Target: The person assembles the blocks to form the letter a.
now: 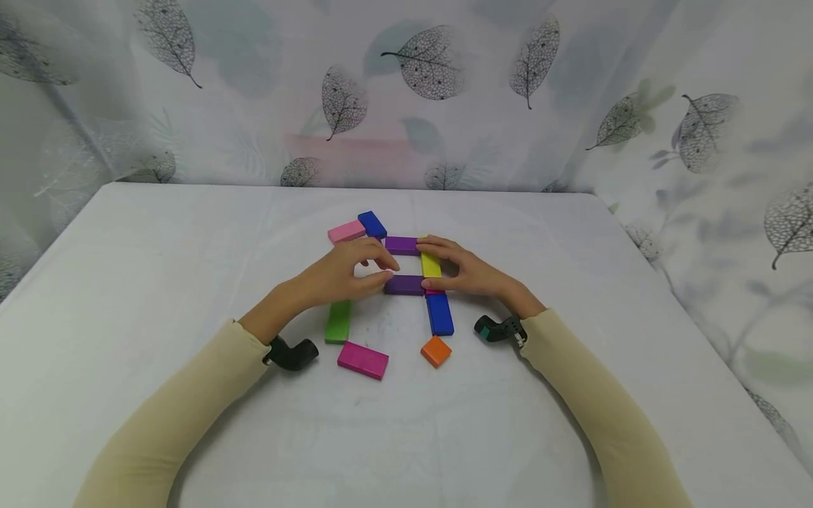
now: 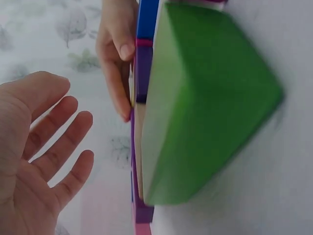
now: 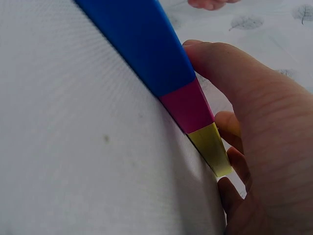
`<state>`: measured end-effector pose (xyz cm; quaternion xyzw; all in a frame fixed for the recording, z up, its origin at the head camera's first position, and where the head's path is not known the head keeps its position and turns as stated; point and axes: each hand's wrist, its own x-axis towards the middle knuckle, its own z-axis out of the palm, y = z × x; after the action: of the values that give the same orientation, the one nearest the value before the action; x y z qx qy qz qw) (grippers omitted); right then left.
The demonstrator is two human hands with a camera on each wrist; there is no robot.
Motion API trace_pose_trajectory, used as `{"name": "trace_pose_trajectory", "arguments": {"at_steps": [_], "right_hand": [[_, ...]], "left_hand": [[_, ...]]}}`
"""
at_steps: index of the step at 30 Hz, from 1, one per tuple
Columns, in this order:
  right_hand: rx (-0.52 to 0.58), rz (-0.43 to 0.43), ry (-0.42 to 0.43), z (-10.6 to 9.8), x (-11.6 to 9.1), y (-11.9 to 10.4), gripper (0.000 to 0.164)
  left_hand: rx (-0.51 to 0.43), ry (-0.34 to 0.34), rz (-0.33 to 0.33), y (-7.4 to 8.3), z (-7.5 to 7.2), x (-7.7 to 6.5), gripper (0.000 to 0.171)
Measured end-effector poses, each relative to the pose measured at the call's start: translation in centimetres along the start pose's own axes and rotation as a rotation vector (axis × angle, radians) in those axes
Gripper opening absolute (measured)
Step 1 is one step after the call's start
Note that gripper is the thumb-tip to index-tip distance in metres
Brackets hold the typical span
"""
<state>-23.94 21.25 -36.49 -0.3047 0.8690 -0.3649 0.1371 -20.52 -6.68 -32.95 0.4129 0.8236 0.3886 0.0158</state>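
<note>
Flat coloured blocks lie joined in an outline on the white table. My left hand (image 1: 356,271) is over the outline's left side, fingers apart and loosely bent; its palm looks bare in the left wrist view. Beside its fingertips lies a dark purple block (image 1: 404,285). On the right side my right hand (image 1: 466,271) rests against the blocks. Its thumb touches near the dark purple block's right end, its fingers reach past a yellow block (image 1: 431,265) to an upper purple block (image 1: 401,245). A magenta block (image 3: 188,107) sits between the yellow one and a blue block (image 1: 440,314).
A green block (image 1: 338,322), a magenta block (image 1: 363,360) and an orange block (image 1: 436,351) lie nearer the front. At the back are a pink block (image 1: 346,231) and another blue block (image 1: 372,224). A leaf-patterned curtain (image 1: 432,106) hangs behind the table (image 1: 540,423).
</note>
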Motion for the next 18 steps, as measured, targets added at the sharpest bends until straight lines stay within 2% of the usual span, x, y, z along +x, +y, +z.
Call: {"name": "trace_pose_trajectory", "arguments": {"at_steps": [5, 10, 18], "right_hand": [[0.004, -0.010, -0.002, 0.0, 0.0, 0.2, 0.069], [0.014, -0.021, -0.005, 0.0, 0.0, 0.2, 0.068], [-0.016, -0.025, -0.002, 0.0, 0.1, 0.3, 0.069]], "left_hand": [[0.007, 0.031, -0.010, -0.9, -1.0, 0.3, 0.017], [0.047, 0.044, 0.012, -2.1, -2.1, 0.9, 0.018], [0.049, 0.021, -0.078, -3.8, -3.5, 1.8, 0.023]]}}
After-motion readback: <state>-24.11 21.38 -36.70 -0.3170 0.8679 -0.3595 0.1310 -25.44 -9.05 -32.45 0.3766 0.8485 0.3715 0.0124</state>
